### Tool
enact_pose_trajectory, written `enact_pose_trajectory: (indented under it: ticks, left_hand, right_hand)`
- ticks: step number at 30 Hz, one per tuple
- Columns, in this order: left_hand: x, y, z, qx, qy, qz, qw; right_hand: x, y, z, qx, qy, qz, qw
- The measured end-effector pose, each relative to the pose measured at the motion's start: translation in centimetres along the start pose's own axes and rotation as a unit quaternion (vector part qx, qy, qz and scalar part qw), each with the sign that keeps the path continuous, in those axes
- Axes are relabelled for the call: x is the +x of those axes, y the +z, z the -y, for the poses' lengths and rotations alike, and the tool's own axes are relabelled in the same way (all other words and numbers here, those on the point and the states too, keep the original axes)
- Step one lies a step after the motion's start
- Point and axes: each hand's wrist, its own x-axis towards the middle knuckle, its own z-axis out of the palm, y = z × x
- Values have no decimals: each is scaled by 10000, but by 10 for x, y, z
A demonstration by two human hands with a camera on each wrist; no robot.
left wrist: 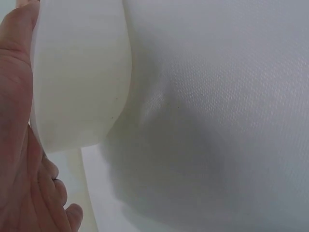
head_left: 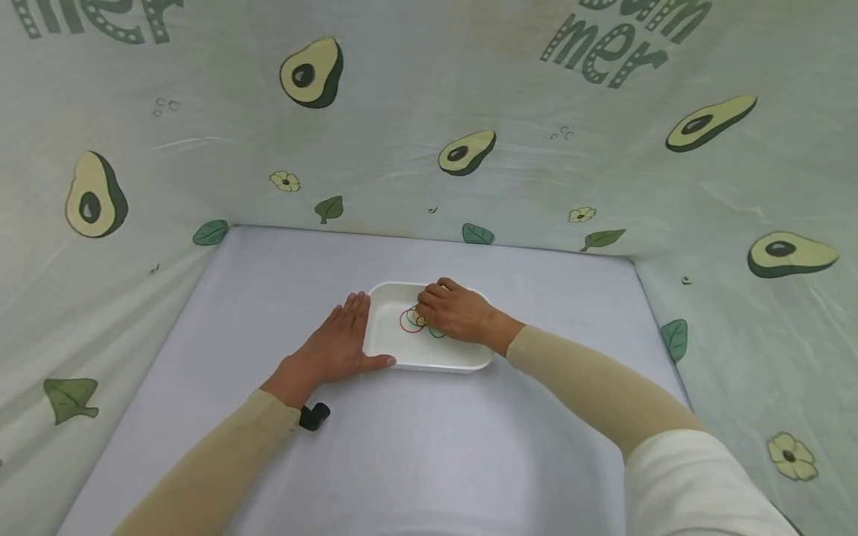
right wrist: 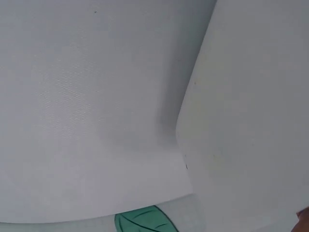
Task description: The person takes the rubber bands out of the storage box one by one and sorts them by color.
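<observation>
A white rectangular tray [head_left: 415, 356] with rounded corners lies on the table, also seen from outside as a pale wall [left wrist: 82, 77] in the left wrist view. My left hand [head_left: 338, 342] rests against its left side with straight fingers, the thumb reaching along the near rim. Inside the tray are several thin rubber bands, among them a red band [head_left: 402, 325] and a green band [head_left: 437, 336]. My right hand [head_left: 459, 311] reaches in over the right side, fingers curled down, its fingertips pinching at the yellowish part of the bunch. The hand hides some of the bands.
The tray stands on a white tabletop [head_left: 415, 439]. A cloth [head_left: 395, 126] printed with avocados and leaves rises behind the table and along both sides. A small black object [head_left: 315, 417] shows beside the left wrist.
</observation>
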Motion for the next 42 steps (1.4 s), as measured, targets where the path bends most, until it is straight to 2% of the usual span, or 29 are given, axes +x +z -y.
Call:
enact_pose_trajectory:
  ticks: [7, 15, 19, 27, 36, 42]
  left_hand:
    - [3, 2, 0, -64, 25, 53, 10000]
    - [0, 2, 2, -162, 30, -13, 9999]
    - [0, 1, 1, -197, 67, -45, 9998]
    - [-1, 1, 2, -252, 81, -24, 9996]
    - [0, 4, 4, -254, 53, 10, 9997]
    - [0, 1, 3, -253, 26, 38, 9997]
  right_hand:
    - [2, 7, 0, -94, -219, 202, 9995]
    - [11, 9, 4, -485, -497, 71, 9976]
    - [11, 8, 5, -573, -508, 139, 9970]
    - [12, 12, 6, -625, -480, 20, 9969]
    - [13, 12, 8, -410, -325, 69, 9986]
    - [13, 10, 8, -521, -364, 45, 9980]
